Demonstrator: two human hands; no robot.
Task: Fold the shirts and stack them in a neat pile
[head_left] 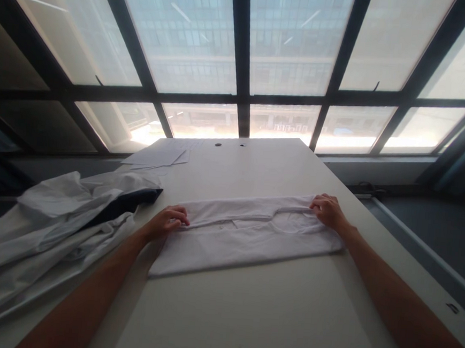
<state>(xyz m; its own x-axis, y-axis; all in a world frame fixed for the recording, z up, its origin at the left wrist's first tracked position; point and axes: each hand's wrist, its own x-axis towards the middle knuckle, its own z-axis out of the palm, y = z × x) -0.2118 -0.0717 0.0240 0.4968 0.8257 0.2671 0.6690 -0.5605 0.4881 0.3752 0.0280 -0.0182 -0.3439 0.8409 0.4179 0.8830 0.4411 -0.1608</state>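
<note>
A white garment (243,236) lies folded into a long flat band across the middle of the white table (253,315). My left hand (168,221) rests on its left end with the fingers curled round the upper edge of the cloth. At the other end, my right hand (328,211) pinches the upper right corner of the same fold. Both forearms reach in from the bottom of the view.
A heap of white clothes with a dark piece among them (63,219) covers the table's left side. Loose sheets of paper (157,156) lie at the far left corner. Large windows (241,62) stand behind the table; its right edge drops to the floor.
</note>
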